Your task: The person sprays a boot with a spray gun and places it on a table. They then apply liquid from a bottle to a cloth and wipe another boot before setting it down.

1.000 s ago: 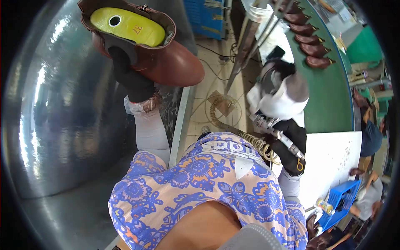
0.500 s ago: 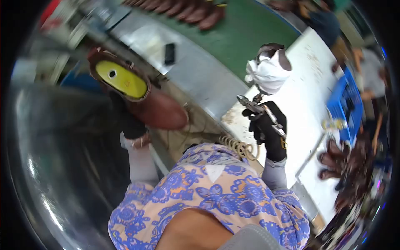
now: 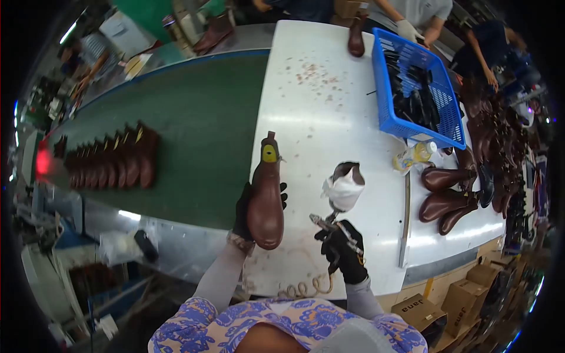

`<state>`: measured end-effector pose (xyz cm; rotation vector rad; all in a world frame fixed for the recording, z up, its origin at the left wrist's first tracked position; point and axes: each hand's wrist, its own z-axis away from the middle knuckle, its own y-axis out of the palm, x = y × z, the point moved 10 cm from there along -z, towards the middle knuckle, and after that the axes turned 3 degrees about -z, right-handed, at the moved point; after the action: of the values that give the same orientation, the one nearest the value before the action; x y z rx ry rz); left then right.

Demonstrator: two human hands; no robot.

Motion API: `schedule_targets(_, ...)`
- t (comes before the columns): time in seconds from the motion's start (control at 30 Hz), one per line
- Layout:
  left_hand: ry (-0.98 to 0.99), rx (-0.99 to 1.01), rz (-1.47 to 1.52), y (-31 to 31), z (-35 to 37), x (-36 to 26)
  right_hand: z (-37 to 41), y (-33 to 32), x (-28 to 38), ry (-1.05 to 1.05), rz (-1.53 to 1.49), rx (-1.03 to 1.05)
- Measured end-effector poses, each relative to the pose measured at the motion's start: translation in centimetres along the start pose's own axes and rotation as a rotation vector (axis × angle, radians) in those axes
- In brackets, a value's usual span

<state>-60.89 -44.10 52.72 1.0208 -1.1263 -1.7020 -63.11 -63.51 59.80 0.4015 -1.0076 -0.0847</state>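
Observation:
My left hand [image 3: 242, 210], in a black glove, grips a dark reddish-brown boot [image 3: 266, 206] over the white table, its toe toward me and a yellow patch showing inside its opening. My right hand [image 3: 344, 250], also black-gloved, is wrapped round a metal spray gun [image 3: 325, 223] whose nozzle points to the left. Above the gun sits a cup wrapped in white cloth [image 3: 344, 191]. A coiled tan hose [image 3: 306, 289] runs near the table's front edge.
Several boots [image 3: 112, 162] line the green belt [image 3: 194, 129] at left. On the white table [image 3: 329, 129] are a blue basket [image 3: 406, 126] with black items, a bottle [image 3: 415, 156] and one boot [image 3: 356, 38]. More boots [image 3: 447, 203] lie right. Co-workers [image 3: 406, 15] stand beyond.
The view has swung round to the white table. The boot in my left hand has moved over that table and turned its toe toward me. My right hand still holds the spray gun.

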Motion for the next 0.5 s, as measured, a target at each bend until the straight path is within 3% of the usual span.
schedule_targets(0.1,0.009,-0.011,-0.153,-0.7,-10.1,-1.3,-2.1,-1.8,-0.8,0.005,-0.017,-0.013)
schedule_targets(0.3,0.209,0.008,-0.011,6.8,-27.6,-6.1,-3.8,-3.5,-3.1,0.075,-0.060,-0.069)
schedule_targets(0.33,0.218,0.013,0.045,7.1,-28.9,-5.8,-3.8,-3.5,-3.6,0.087,-0.062,-0.071)
schedule_targets(0.4,0.043,0.306,0.129,2.3,-31.0,-3.5,-4.2,-3.4,-4.0,0.086,-0.114,-0.047)
schedule_targets(0.5,-0.085,0.234,-0.053,1.2,-25.0,2.9,-4.4,-3.1,-3.9,0.086,-0.100,0.003)
